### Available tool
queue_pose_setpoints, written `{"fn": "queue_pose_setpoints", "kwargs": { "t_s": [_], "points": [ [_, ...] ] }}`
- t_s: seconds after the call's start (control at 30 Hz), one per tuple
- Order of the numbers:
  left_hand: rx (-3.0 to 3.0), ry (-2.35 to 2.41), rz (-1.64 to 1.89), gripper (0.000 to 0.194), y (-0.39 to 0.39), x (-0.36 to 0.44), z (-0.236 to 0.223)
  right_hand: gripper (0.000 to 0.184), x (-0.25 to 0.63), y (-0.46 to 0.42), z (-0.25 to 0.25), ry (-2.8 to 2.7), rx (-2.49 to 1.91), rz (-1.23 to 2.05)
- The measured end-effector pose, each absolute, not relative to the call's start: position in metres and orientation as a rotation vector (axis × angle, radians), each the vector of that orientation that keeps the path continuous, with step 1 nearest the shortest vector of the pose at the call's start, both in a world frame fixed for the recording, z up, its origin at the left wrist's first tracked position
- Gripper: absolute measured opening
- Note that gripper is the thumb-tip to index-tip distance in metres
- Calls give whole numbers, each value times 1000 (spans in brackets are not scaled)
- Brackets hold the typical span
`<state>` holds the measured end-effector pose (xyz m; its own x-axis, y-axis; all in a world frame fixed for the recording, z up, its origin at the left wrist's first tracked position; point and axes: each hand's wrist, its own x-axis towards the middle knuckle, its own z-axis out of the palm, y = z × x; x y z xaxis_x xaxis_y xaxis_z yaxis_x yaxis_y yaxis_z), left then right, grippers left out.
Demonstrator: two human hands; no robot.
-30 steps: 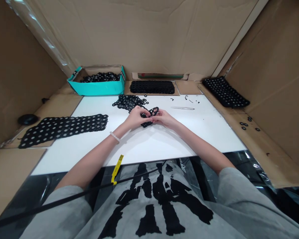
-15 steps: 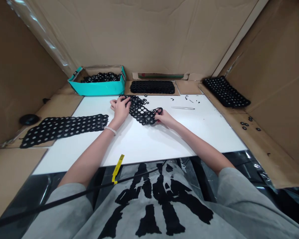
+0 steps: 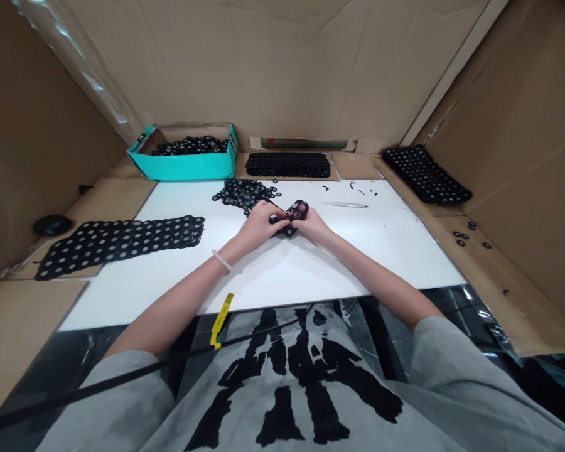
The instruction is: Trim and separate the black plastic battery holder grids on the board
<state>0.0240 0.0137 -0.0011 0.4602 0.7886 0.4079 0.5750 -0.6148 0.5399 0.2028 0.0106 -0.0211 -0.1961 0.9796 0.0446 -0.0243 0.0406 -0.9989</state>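
Note:
My left hand [image 3: 258, 223] and my right hand [image 3: 313, 225] meet over the middle of the white table [image 3: 273, 270]. Both pinch a black perforated rubber sheet [image 3: 292, 213] that is bunched between the fingers. Just behind my hands lies a pile of loose black rings [image 3: 245, 191] on the table.
A teal box [image 3: 188, 164] of black rings stands at the back left. A long punched-out black sheet [image 3: 117, 242] lies at the left edge. More black sheets lie at the back centre [image 3: 288, 164] and the right [image 3: 426, 174]. A pale pen-like tool [image 3: 344, 204] lies right of my hands.
Half a second ago my left hand was stretched back to the ring pile with the sheet spread out. It has come back to my right hand and the sheet is bunched again.

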Motion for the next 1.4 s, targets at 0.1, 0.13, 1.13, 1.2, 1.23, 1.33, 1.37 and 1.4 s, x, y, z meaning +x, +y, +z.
{"fn": "queue_pose_setpoints", "kwargs": {
  "t_s": [0.1,0.13,1.13,1.2,1.23,1.33,1.37,1.4],
  "points": [
    [2226,1298,1023,25,23,20,-3,26,201,12,-24,-1332,-1084,1367],
    [2163,1356,1072,26,29,16,-4,26,201,13,-25,-1311,-1105,1376],
    [2351,1536,982,33,47,-13,-7,38,199,10,-20,-1052,-994,1504],
    [2405,1327,829,30,41,-4,-5,39,199,10,-18,-1043,-988,1526],
    [2402,1271,802,29,39,0,-5,39,200,11,-17,-1035,-975,1552],
    [2343,1232,862,29,38,5,-6,35,201,12,-14,-996,-907,1630],
    [2309,1233,888,29,38,5,-7,33,201,12,-13,-995,-899,1635],
    [2267,1229,900,29,39,5,-7,33,201,12,-12,-1008,-903,1635]
  ]
}}
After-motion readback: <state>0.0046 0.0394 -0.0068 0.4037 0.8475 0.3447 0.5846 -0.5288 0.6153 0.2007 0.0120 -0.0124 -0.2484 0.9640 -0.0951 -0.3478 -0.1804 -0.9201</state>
